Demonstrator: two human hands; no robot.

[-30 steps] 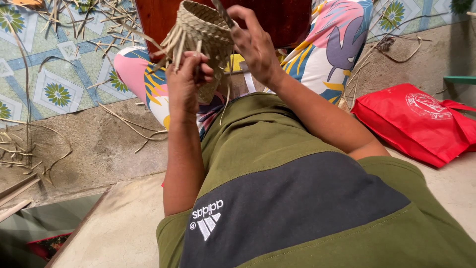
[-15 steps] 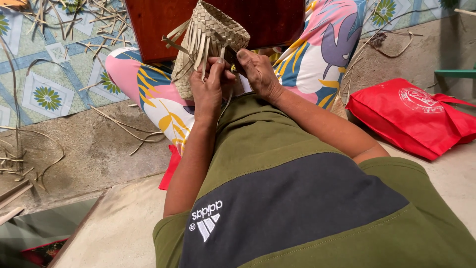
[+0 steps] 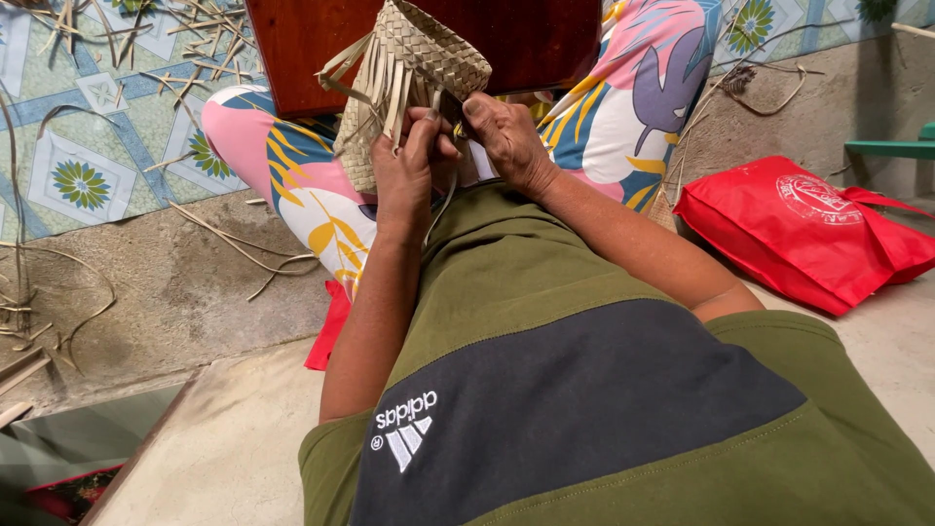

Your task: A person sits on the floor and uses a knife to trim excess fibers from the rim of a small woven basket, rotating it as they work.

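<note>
A small basket (image 3: pixel 414 68) woven of pale dry leaf strips rests over my lap, tilted, with loose strip ends hanging from its lower edge. My left hand (image 3: pixel 404 175) grips the basket's near edge, fingers curled around several loose strips. Beside it, my right hand (image 3: pixel 506 141) pinches a thin strip at the same edge, thumb and fingers closed. The two hands touch each other. My legs in bright flower-print trousers (image 3: pixel 292 185) lie under the basket.
A dark red wooden board (image 3: pixel 302 49) stands behind the basket. A red cloth bag (image 3: pixel 799 229) lies on the concrete floor at the right. Loose leaf strips (image 3: pixel 234 244) are scattered over the patterned mat (image 3: pixel 88 166) and floor at the left. A green edge (image 3: pixel 891 148) shows far right.
A second ago my right hand was raised high above the basket rim; it has come down beside my left hand at the near edge. The basket has tipped slightly toward me.
</note>
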